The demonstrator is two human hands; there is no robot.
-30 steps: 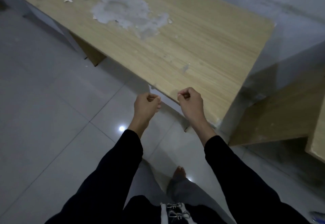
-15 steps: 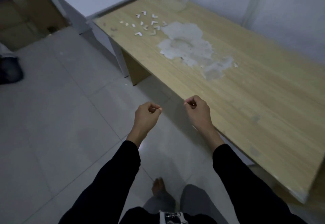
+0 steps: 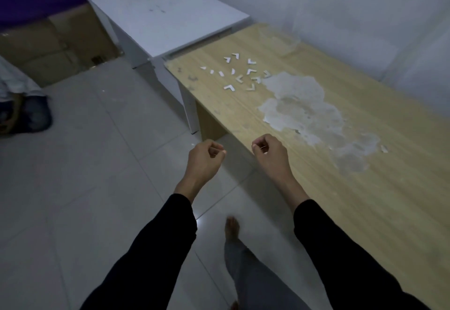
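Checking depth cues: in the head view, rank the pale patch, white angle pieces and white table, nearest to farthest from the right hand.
1. Pale patch, on the wooden table just ahead of the right hand, to its right.
2. White angle pieces, farther along the same top, near its far end.
3. White table, beyond that end, far left.

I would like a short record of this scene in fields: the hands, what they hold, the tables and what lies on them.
left hand: fingers curled, pinches a thin pale sliver, too small to identify
right hand: pinches a second sliver likewise
wooden table: white L-shaped pieces scattered at far end; pale peeled patch mid-top
white table: adjoins its far end
floor: grey tiles
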